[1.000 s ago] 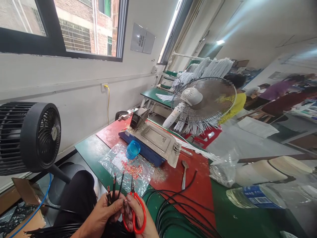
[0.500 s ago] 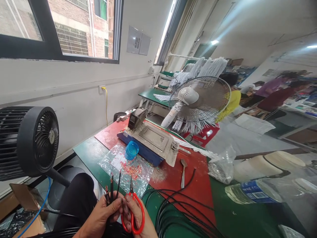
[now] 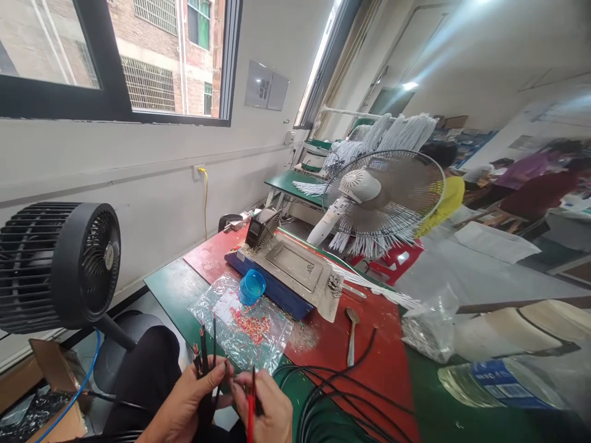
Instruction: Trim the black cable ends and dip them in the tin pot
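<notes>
My left hand (image 3: 187, 400) is closed around several upright black cables (image 3: 204, 347), whose stripped tips show reddish inner wires. Close beside it, my right hand (image 3: 270, 409) grips red-handled scissors (image 3: 252, 409), now seen edge-on with the dark blades pointing up. The fingertips of both hands almost meet, and what lies between them is too small to make out. Beyond the hands, a clear plastic bag (image 3: 217, 338) lies flat under scattered red and yellow scraps (image 3: 252, 324). A coil of black cable (image 3: 318, 394) rests right of my right hand.
A blue cup (image 3: 252, 287) stands against a dusty blue-sided machine (image 3: 295, 264). A spoon (image 3: 351, 335) lies on the red mat (image 3: 378, 369). A black fan (image 3: 83, 264) is at left, a white-stemmed fan (image 3: 360, 184) behind the table. A large bottle (image 3: 498, 384) lies right. People sit farther back.
My right hand has turned the scissors from a flat view of both handle loops to edge-on, and moved slightly right. The left hand still holds the cables. The whole view has shifted slightly.
</notes>
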A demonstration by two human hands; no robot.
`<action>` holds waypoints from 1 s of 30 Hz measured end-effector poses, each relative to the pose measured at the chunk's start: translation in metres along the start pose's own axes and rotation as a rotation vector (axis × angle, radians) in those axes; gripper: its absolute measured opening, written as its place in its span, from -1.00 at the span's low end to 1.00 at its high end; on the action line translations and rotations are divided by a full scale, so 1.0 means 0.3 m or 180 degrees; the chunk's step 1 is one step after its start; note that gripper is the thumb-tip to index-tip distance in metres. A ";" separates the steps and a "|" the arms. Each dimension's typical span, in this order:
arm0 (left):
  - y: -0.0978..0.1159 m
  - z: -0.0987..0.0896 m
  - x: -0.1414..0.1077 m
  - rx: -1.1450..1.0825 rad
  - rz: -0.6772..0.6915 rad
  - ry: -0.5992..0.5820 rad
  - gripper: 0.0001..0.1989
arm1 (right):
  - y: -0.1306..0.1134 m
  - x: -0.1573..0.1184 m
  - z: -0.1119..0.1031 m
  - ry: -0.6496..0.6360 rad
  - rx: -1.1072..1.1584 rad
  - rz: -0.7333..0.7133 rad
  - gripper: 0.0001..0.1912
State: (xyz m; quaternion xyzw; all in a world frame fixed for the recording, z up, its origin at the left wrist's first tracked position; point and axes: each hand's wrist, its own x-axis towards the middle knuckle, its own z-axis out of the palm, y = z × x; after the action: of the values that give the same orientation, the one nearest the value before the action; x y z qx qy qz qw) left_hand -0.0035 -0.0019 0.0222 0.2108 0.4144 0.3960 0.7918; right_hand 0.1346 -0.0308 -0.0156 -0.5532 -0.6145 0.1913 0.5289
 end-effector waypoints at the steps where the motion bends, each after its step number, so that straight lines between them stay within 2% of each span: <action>1: 0.003 -0.004 0.001 -0.0150 -0.0069 0.0050 -0.83 | 0.001 -0.001 0.001 0.0010 -0.0218 -0.0509 -0.88; 4: 0.012 -0.014 0.006 -0.0595 -0.0244 0.0302 -0.84 | -0.009 0.014 0.010 -0.0081 -0.0849 -0.1901 -0.82; 6: 0.017 -0.016 0.008 -0.0937 -0.0356 0.0435 -0.87 | -0.025 0.035 0.021 -0.0176 -0.1075 -0.2400 -0.80; 10: 0.029 -0.011 0.009 -0.1387 -0.0470 0.0592 -0.92 | -0.055 0.073 0.031 -0.0478 -0.1191 -0.2626 -0.75; 14: 0.041 -0.022 0.009 -0.1249 -0.0408 0.0615 -0.87 | -0.052 0.095 -0.001 -0.0738 -0.1117 -0.2773 -0.73; 16: 0.046 -0.049 0.009 -0.0967 -0.0227 0.0609 -0.78 | -0.041 0.118 -0.034 -0.0495 -0.1006 -0.2494 -0.70; 17: 0.048 -0.069 0.011 -0.0804 -0.0104 0.0616 -0.74 | -0.036 0.137 -0.052 -0.0261 -0.0954 -0.2185 -0.71; 20: 0.045 -0.152 0.021 -0.0470 0.0314 0.0536 -0.68 | -0.026 0.226 -0.107 0.0481 -0.0751 -0.0772 -0.81; 22: 0.036 -0.219 0.031 -0.0353 0.0485 0.0521 -0.65 | -0.019 0.301 -0.133 0.0707 -0.0593 0.0068 -0.83; 23: 0.029 -0.254 0.035 -0.0341 0.0530 0.0610 -0.64 | -0.012 0.337 -0.141 0.0733 -0.0534 0.0331 -0.79; 25: 0.010 -0.324 0.043 -0.0388 0.0538 0.0780 -0.62 | 0.006 0.399 -0.142 0.0713 -0.0533 0.0536 -0.72; 30: -0.056 -0.469 0.077 0.0047 0.0876 0.1448 -0.60 | 0.061 0.472 -0.096 0.0465 -0.0881 0.0494 -0.63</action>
State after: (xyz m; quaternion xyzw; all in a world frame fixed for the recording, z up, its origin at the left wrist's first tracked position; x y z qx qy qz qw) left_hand -0.1037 0.0075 -0.0801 0.1766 0.5521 0.5341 0.6155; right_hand 0.1923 0.0898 0.0421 -0.6789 -0.5503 0.1044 0.4746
